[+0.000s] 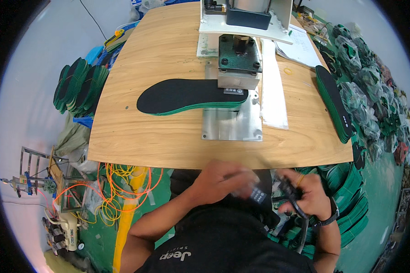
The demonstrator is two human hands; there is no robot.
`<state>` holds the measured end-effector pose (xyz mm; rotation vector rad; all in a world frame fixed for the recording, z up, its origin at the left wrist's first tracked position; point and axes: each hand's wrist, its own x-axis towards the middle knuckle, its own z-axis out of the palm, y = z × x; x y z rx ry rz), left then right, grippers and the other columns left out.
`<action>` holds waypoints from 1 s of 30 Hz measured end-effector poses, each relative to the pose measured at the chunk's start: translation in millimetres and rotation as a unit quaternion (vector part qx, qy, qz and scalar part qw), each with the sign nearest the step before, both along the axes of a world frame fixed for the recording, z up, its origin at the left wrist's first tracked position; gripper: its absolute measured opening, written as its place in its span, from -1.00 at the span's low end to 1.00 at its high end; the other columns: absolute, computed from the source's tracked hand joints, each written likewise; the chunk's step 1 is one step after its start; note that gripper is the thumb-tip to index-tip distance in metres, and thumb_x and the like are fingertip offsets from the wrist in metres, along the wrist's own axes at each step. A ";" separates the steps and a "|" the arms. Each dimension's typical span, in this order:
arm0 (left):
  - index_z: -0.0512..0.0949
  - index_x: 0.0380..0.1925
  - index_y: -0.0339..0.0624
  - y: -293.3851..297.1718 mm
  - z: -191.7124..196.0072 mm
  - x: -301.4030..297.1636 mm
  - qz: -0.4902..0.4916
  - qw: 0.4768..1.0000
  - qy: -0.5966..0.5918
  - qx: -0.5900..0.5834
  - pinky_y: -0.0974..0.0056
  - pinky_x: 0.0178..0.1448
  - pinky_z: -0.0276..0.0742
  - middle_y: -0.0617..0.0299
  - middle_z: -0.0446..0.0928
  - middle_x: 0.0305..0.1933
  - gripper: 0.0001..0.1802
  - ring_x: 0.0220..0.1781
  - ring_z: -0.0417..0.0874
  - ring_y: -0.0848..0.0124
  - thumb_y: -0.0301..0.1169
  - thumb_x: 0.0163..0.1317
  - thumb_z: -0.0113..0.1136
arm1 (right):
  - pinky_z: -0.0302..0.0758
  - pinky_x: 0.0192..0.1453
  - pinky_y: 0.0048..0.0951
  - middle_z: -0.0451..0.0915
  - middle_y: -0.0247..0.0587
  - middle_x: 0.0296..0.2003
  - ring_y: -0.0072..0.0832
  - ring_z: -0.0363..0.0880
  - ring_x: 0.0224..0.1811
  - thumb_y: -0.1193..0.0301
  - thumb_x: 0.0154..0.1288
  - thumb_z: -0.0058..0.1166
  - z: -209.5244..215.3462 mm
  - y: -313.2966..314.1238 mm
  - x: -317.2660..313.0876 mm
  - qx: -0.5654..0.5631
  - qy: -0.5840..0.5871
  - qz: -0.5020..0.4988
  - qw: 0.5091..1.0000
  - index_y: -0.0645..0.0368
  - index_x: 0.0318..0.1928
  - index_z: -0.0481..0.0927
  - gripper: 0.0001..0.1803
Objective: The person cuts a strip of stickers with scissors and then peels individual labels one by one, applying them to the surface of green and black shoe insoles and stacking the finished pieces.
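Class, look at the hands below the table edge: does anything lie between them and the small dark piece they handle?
Nothing visible does. The left hand and right hand both touch the small dark piece, though motion blur hides the exact grip.

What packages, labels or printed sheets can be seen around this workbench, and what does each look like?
Small label: on the heel of the black insole under the press, a little pale rectangle.
Paper sheet: far right corner of the wooden table, white, with faint printed lines.
Clear plastic sleeve: right of the press, long, flat, whitish.
Bagged bundles: right of the table, clear bags of dark green pieces.
Dark piece: between both hands, small pale marks, blurred.
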<state>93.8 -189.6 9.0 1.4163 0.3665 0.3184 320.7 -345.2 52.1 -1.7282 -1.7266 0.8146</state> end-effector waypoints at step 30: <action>0.47 0.07 -0.22 126.7 44.9 4.8 0.177 0.767 0.063 0.614 0.09 0.39 0.20 0.03 0.33 0.30 -0.32 0.35 0.28 0.04 -0.29 -0.14 0.45 | 0.45 -0.17 -0.24 0.56 0.09 -0.21 -0.02 0.52 -0.20 0.54 0.22 0.10 -54.8 81.7 -33.4 0.291 -0.014 -0.176 0.940 0.29 -0.20 0.48 -0.85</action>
